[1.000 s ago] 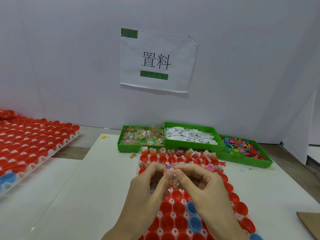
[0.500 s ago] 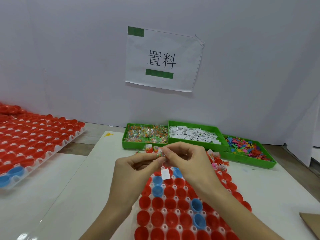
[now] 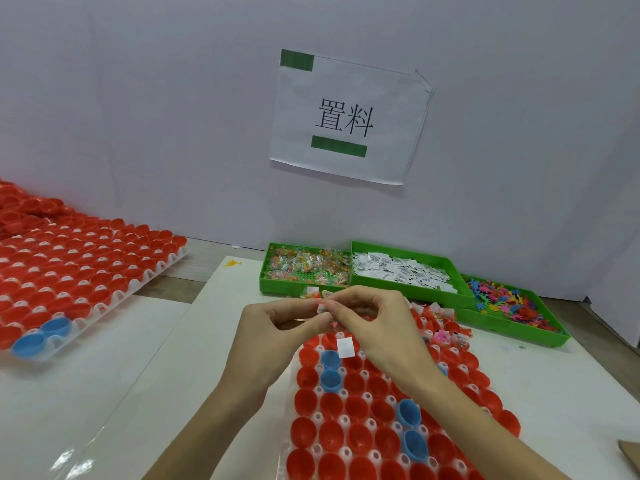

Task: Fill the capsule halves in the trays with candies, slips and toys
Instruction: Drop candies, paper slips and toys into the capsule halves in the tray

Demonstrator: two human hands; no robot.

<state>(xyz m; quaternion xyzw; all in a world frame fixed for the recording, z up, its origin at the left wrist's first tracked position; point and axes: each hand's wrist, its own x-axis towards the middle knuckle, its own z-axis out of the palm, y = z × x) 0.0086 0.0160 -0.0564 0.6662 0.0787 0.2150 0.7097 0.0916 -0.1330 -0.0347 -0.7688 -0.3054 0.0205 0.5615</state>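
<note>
White wall [image 3: 138, 116] behind the tabletop [image 3: 214, 327], with a paper sign [image 3: 349, 116] stuck on by green tape, two printed characters on it.

Three green bins lined up at the far edge: candies [image 3: 304, 268] in the leftmost, white slips [image 3: 401, 271] in the middle, coloured toys [image 3: 505, 303] in the rightmost.

Near tray [image 3: 311, 431] set in front of the bins, packed with red capsule halves [image 3: 356, 441], open side up, plus a few blue halves [image 3: 330, 379]. Far rows of this tray are already loaded with wrapped candies and slips; nearer rows are seen bare. One white slip [image 3: 344, 347] is seen just below the hands, above the red halves; whether it is resting or in mid-air cannot be told.

Both hands are held together above the far part of the near tray. Left hand [image 3: 273, 337] has curled fingers, thumb and forefinger pinching a small printed slip [image 3: 322, 309]. Right hand [image 3: 377, 327] pinches the same slip from the other side, fingertips meeting those of the left.

Second tray [image 3: 145, 275] is placed well apart on the left, full of red halves, two blue ones [image 3: 41, 337] at its near corner. Brown cardboard corner [image 3: 628, 457] is seen at the lower right edge.
</note>
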